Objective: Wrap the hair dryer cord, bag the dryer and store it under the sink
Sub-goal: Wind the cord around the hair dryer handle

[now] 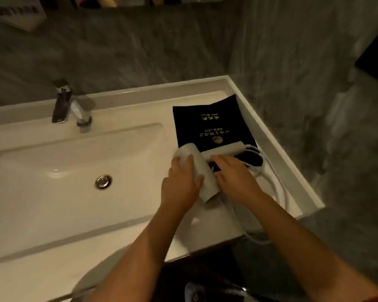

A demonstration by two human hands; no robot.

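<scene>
Your left hand (181, 184) is resting on the hair dryer (196, 168), which is lying on the counter (140, 232) right of the basin (52, 171). Your right hand (234, 177) is lying just right of it. Behind sits the bag (210, 120); the cord (279, 188) is trailing rightward. The faucet (68, 105) is standing behind the basin.

Dim, warm light falls on a white desk (127, 214) with a raised rim, set into a corner of grey marbled walls (140, 51). A chrome tap (69, 105) stands behind the basin (52, 162), whose round drain (103, 181) glints. The floor (347, 236) at right is grey and mottled
</scene>
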